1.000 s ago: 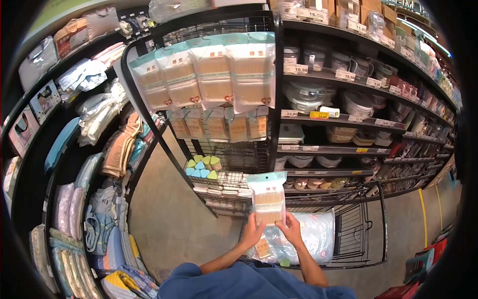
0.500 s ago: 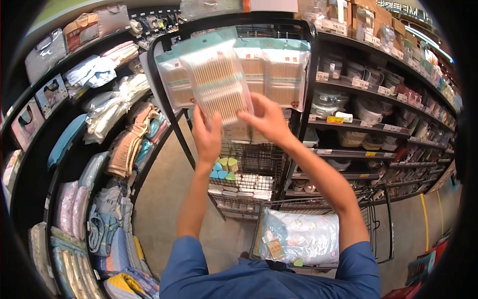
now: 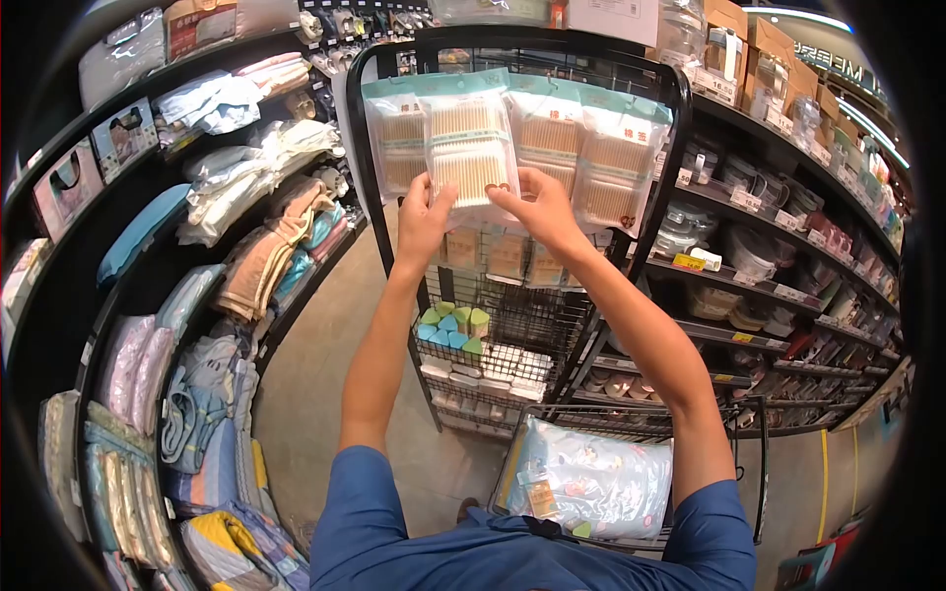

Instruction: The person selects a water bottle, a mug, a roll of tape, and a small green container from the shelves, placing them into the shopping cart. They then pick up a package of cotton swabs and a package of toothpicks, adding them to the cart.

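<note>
A clear pack of cotton swabs [image 3: 471,148] with a pale green top is held upright by its lower corners. My left hand [image 3: 424,222] pinches the lower left corner, thumb on the front. At the lower right corner, my right hand [image 3: 540,209] grips it the same way. Similar swab packs hang on the black wire rack: one [image 3: 397,148] partly behind the held pack at the left, others [image 3: 623,163] at the right. Whether the held pack hangs on a hook cannot be seen.
Lower on the rack are green and blue items [image 3: 453,328] and white packs [image 3: 512,364]. A cart [image 3: 552,409] holds a wrapped bedding pack [image 3: 601,478]. Folded textiles [image 3: 261,271] fill the left shelves; containers [image 3: 734,246] line the right ones.
The held pack has gone from tilted to upright and now lines up with the hanging packs. Both hands moved with it, still gripping. The view has shifted, so the rack appears farther right.
</note>
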